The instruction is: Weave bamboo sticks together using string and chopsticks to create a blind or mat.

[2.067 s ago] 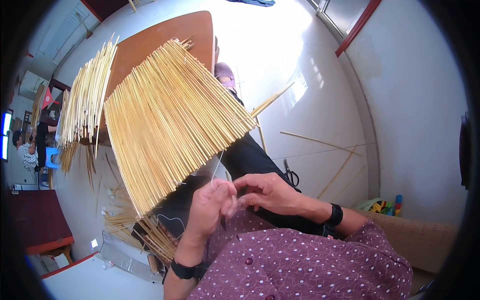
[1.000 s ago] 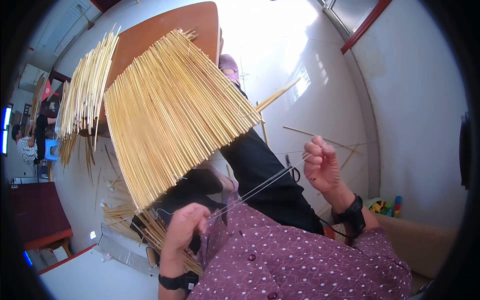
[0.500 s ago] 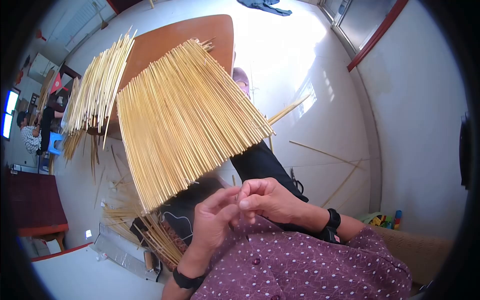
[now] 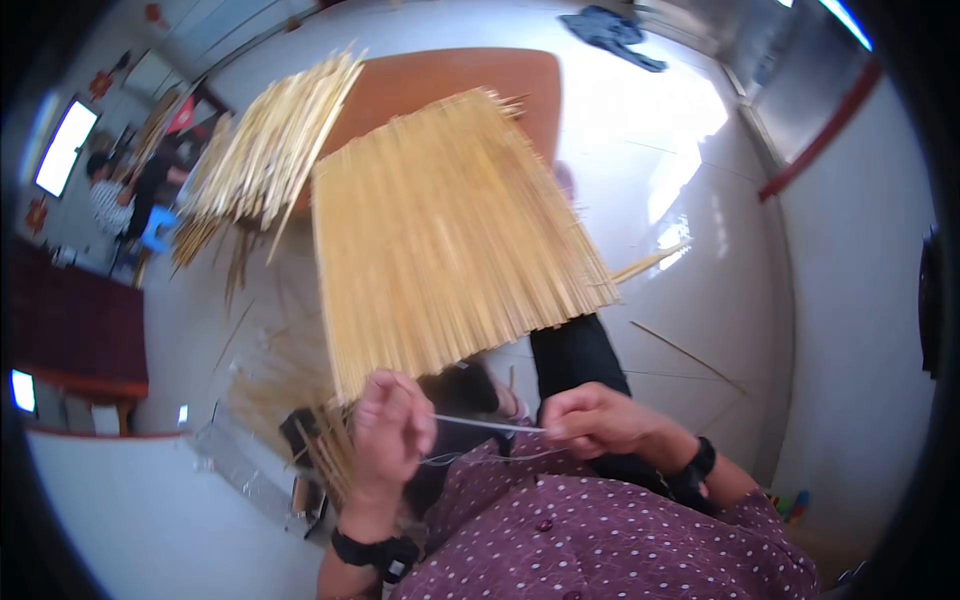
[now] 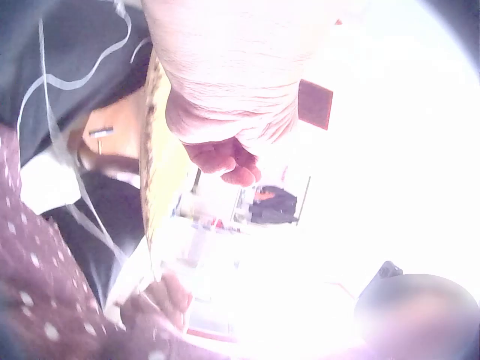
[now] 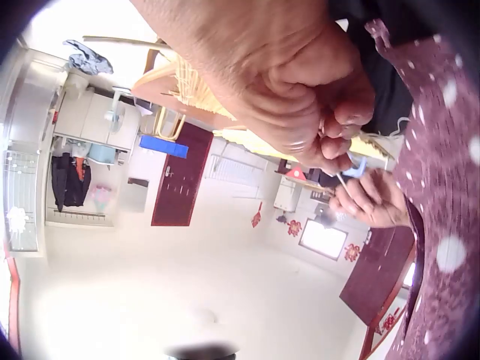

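Observation:
A thin white string (image 4: 490,424) stretches between the two hands, and a second, slack length loops just below it. My left hand (image 4: 395,430), slightly blurred, grips the string's left part with bent fingers. The thumb and fingers of my right hand (image 4: 600,420) pinch its other end. Right above both hands lies a mat of straw-coloured stalks (image 4: 450,230), laid side by side, its near edge close to the left fingertips. In the left wrist view, pale strands (image 5: 75,165) hang in front of the dark trousers.
Under the mat is a brown table (image 4: 450,75), with a bundle of loose stalks (image 4: 280,140) at its left. Single stalks (image 4: 690,357) lie on the tiled floor. A person (image 4: 115,200) sits far left near a blue stool (image 4: 158,230). A dark cloth (image 4: 610,35) lies beyond.
The hands first met, pulled the string wide apart, met again, and now stand moderately apart with it stretched between them. The head view has swung, shifting the mat rightward in the picture.

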The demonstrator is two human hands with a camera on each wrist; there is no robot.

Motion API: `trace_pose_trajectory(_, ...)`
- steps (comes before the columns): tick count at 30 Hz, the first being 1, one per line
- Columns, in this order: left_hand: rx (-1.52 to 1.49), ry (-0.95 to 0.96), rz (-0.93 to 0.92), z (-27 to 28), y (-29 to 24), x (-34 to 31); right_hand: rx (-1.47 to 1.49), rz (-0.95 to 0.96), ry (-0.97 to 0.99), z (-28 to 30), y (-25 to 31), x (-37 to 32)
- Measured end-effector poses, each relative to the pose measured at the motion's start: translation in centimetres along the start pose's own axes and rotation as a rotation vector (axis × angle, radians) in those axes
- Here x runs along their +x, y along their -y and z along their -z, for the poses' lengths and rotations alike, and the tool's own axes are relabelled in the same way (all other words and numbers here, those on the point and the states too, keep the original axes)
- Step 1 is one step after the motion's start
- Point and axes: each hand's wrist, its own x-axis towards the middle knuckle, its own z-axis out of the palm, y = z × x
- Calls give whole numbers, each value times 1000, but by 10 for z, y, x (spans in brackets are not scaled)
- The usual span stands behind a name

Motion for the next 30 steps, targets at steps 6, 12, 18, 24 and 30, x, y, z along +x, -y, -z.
trace_pose_trajectory(6,121,-395,-387,127,-61,-40,-177,-7,-227,75,-4,-52)
trace_pose_trajectory(12,73,-1043,-721,212,-103,-97,-326,-9,-466,90,31,-86)
trace_pose_trajectory(18,240,-460,-184,56,-43,-55,-977,165,-448,-7,39,-17)
trace_pose_trajectory(24,650,164,226,-7,13,-23,-846,175,-287,-58,27,33)
trace_pose_trajectory(30,726,163,258,-16,17,-20,-742,139,-294,-47,21,30)
